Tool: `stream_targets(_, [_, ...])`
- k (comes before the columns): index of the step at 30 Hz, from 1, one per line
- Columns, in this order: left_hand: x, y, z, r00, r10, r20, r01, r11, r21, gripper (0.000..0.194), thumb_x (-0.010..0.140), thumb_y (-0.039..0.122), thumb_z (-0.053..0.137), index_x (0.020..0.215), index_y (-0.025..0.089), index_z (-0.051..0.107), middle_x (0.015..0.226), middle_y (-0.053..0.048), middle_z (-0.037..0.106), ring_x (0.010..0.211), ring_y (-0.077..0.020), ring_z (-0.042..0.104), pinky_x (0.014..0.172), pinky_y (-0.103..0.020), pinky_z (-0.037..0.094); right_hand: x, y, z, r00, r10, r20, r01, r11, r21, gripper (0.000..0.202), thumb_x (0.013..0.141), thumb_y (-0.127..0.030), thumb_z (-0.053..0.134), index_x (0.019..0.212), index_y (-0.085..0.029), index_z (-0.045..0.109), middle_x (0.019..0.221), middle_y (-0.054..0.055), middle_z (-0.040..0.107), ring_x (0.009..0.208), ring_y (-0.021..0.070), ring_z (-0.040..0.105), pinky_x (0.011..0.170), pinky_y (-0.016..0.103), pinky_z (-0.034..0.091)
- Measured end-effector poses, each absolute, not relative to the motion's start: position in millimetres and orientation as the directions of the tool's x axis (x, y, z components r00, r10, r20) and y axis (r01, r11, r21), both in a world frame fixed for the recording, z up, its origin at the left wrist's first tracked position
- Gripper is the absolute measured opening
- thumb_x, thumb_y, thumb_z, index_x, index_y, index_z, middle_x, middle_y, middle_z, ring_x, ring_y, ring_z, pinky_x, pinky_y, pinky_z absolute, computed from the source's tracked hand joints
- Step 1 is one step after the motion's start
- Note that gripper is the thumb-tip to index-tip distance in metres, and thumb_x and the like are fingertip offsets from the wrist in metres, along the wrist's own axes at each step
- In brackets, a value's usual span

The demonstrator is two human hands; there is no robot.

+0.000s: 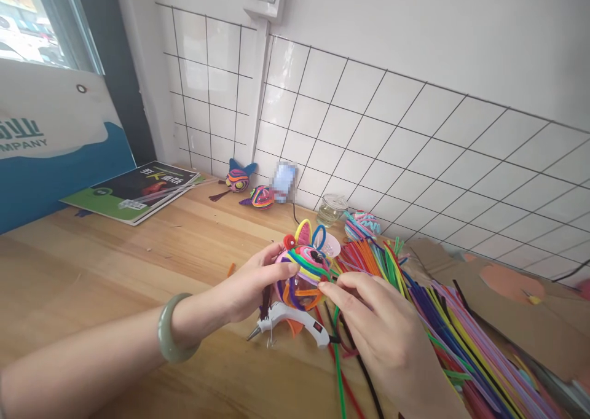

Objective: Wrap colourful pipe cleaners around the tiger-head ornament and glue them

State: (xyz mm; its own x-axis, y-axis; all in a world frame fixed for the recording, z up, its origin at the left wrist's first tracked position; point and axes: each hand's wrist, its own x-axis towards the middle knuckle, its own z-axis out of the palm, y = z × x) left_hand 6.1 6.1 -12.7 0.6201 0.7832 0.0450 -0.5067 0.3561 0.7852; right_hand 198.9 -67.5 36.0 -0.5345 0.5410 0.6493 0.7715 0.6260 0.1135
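My left hand [258, 281] grips a round ornament [302, 278] wrapped in bands of coloured pipe cleaners, its thumb on the front. Two looped ears, one yellow and one blue, rise from its top; a red coil sits at the upper left. Part of its lower front shows clear between orange and purple strands. A dark tassel hangs at its left. At the right edge of the ornament, my right hand [382, 321] is closed in a pinch, its fingertips against a lilac pipe cleaner [313, 280]. A white glue gun [295, 317] lies on the table below the ornament.
Loose pipe cleaners [461, 339] spread along the right beside cardboard [507, 308]. At the wall are finished ornaments [238, 178], a blurred phone [284, 181], a glass jar [332, 209] and a striped ball [362, 225]. A book [129, 191] lies far left.
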Motion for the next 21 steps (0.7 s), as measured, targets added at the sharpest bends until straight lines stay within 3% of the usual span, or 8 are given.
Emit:
stream_targets(8, [4.7, 7.9, -16.5, 0.701, 0.713, -0.013, -0.452, 0.458, 0.766, 0.041, 0.083, 0.028, 0.07, 0.121, 0.017, 0.061, 0.103, -0.011, 0.075, 0.086, -0.0232, 0.072, 0.079, -0.034, 0.056, 199.0, -66.5, 37.8, -0.569, 0.542, 0.619, 0.756, 0.64, 0.135, 0.032, 0.101, -0.013, 0.038, 0.103, -0.012, 0.07, 0.085, 0.009, 0.067, 0.076, 0.0171, 0.063, 0.067, 0.029, 0.053])
stream_targets(21, [3.1, 9.4, -15.3, 0.692, 0.721, -0.027, -0.443, 0.454, 0.773, 0.044, 0.081, 0.028, 0.071, 0.122, 0.016, 0.061, 0.107, -0.013, 0.074, 0.09, -0.0265, 0.072, 0.078, -0.035, 0.057, 202.9, -66.0, 37.7, -0.592, 0.531, 0.606, 0.741, 0.654, 0.151, 0.029, 0.1, -0.013, 0.04, 0.107, -0.013, 0.069, 0.086, 0.009, 0.067, 0.073, 0.0164, 0.061, 0.064, 0.028, 0.052])
